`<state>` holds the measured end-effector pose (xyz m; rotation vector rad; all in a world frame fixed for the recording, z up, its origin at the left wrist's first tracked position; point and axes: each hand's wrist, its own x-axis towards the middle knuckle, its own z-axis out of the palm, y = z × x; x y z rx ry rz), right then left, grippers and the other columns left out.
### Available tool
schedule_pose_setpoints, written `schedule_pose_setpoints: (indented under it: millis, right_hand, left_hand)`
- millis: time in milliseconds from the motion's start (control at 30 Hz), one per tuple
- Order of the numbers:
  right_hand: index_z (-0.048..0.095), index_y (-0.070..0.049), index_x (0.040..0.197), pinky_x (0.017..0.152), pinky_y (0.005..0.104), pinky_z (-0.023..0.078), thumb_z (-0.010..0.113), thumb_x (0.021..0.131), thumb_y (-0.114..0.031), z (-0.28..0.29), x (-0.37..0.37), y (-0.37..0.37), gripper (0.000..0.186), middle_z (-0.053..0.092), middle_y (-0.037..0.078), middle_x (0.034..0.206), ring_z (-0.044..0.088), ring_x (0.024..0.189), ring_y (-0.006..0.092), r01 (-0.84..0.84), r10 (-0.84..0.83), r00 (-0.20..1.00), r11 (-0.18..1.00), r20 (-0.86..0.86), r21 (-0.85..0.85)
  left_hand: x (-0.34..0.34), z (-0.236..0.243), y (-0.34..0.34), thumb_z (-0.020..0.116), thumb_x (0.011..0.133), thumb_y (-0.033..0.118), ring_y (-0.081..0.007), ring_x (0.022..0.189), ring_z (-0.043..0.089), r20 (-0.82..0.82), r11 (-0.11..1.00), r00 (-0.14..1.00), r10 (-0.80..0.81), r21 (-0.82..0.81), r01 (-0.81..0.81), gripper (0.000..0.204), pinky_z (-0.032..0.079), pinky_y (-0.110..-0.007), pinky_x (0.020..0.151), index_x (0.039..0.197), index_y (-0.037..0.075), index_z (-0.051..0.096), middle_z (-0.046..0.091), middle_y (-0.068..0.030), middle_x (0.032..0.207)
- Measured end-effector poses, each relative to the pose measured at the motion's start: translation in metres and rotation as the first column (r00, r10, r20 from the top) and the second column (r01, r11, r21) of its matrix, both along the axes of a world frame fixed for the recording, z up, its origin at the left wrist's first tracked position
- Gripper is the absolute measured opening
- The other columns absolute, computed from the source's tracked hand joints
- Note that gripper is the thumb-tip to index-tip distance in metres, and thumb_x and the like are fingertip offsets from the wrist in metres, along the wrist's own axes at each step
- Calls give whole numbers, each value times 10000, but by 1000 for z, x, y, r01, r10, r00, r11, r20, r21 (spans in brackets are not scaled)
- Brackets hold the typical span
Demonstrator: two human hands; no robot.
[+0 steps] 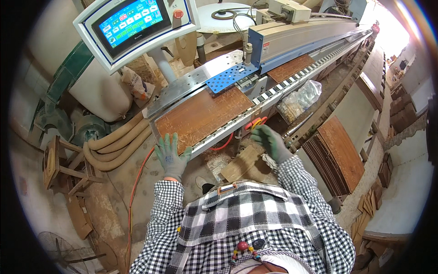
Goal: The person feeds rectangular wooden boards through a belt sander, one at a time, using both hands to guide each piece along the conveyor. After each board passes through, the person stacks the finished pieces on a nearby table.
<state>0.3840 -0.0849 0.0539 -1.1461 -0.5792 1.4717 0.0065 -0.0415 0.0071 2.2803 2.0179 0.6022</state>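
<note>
My left hand, in a grey and green work glove, lies with fingers spread against the near left end of a reddish-brown wood panel. That panel rests flat on the infeed of a long edge-banding machine, its far corner by a perforated blue plate. My right hand, gloved alike, hovers to the right of the machine's rail, fingers extended and nothing visible in them. Its nearest neighbour is a bundle of red and yellow cord. Farther along, a second brown panel sits partly under the machine.
A control screen with a red button stands at upper left. Ribbed hoses and a wooden stool are on the left. Stacked panels lie to the right, near a tray with a clear plastic bag. A red hose crosses the floor.
</note>
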Motion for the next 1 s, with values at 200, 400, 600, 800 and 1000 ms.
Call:
schedule_pose_setpoints:
  millis: [200,400,600,800,1000]
  right_hand:
    - [590,-19,1289,975,363,473,602,960,-329,25,127,-91,453,643,140,1246,602,1130,222,368,-388,296,889,873,271]
    - [480,-24,1384,1122,469,277,541,923,-530,41,211,-182,688,475,179,1436,401,1350,343,698,275,-407,708,871,103]
    - [274,-37,1518,1194,464,128,443,939,-598,29,182,-207,824,267,110,1586,231,1464,261,787,575,-244,588,781,-187]
    - [325,-30,1493,1193,467,124,482,932,-578,33,158,-216,800,323,139,1554,269,1445,285,770,523,-274,622,807,-141]
    - [623,-4,1171,1068,456,331,574,944,-422,18,144,-224,478,607,140,1237,512,1191,308,595,32,-432,761,901,258]
  left_hand:
    - [0,-2,30,554,861,635,-356,1464,182,12,993,998,59,-102,-57,797,64,-552,1192,1518,262,301,238,-96,1586]
    - [5,1,33,564,865,616,-342,1463,196,7,993,998,57,-106,-56,795,64,-535,1197,1522,256,300,248,-110,1583]
    - [3,2,32,572,868,604,-323,1460,206,9,995,998,60,-85,-59,788,57,-526,1202,1517,240,313,248,-111,1582]
    - [4,2,32,595,865,571,-316,1458,211,34,997,998,49,-62,-47,782,52,-511,1206,1515,237,319,266,-123,1570]
    - [1,-3,34,608,848,581,-328,1450,226,21,999,999,47,-13,-47,793,78,-536,1196,1505,227,340,284,-125,1558]
